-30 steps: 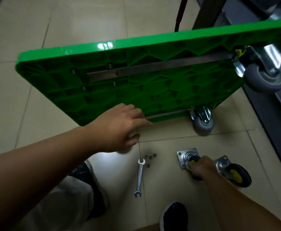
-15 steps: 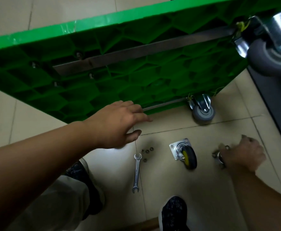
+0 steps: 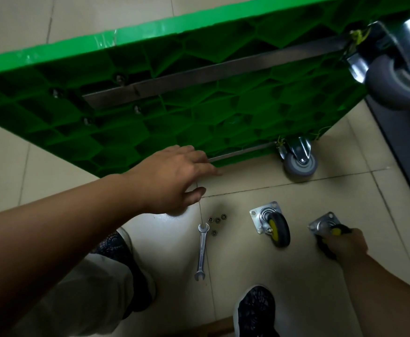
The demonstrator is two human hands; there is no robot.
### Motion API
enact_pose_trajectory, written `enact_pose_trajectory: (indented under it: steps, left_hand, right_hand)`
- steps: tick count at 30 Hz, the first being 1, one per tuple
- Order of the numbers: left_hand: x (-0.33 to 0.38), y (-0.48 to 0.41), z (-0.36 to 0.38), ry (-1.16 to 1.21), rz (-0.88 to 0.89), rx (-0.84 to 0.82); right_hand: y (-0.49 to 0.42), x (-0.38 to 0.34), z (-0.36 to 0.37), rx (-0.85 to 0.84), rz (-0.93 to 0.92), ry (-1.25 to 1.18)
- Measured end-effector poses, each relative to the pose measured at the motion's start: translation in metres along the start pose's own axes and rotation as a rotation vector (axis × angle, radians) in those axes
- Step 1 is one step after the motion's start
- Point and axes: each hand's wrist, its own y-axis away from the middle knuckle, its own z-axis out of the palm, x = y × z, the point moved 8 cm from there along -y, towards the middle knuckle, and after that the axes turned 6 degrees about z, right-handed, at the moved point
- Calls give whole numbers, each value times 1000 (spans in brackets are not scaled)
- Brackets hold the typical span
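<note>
A green plastic cart platform [image 3: 199, 98] stands tilted on its edge, ribbed underside towards me, with two metal bars across it. Two grey casters are mounted on it, one at the lower right [image 3: 300, 161] and one at the top right [image 3: 401, 79]. My left hand [image 3: 172, 176] rests with straight fingers on the platform's lower edge. On the floor lie two loose black-and-yellow casters. One [image 3: 273, 223] lies free. My right hand [image 3: 342, 244] grips the wheel of the other caster [image 3: 323, 224], whose steel plate shows beside my fingers.
A silver open-ended wrench [image 3: 201, 251] lies on the tiled floor, with several small nuts [image 3: 217, 220] just above it. My two dark shoes [image 3: 255, 310] are at the bottom. A dark strip [image 3: 403, 152] runs along the right.
My right hand let go of the first loose caster, moved right and now grips the second one. The view came closer to the platform. My left hand stayed on the edge.
</note>
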Motion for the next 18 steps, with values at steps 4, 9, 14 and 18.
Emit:
enact_pose_trajectory:
  steps: [4,9,14,18]
  left_hand:
    - [3,-1,1,-6,9,-15]
    - [8,-7,11,1,13,-20]
    - [24,-36,32,8,41,-59]
    - [35,-46,24,-11,55,-44]
  right_hand:
    - [-4,-2,14,11,-62,-25]
    - [83,-49,11,-33,-112,-33]
    - [93,-50,18,-49,-154,-8]
    - [106,-52,11,6,-136,-39]
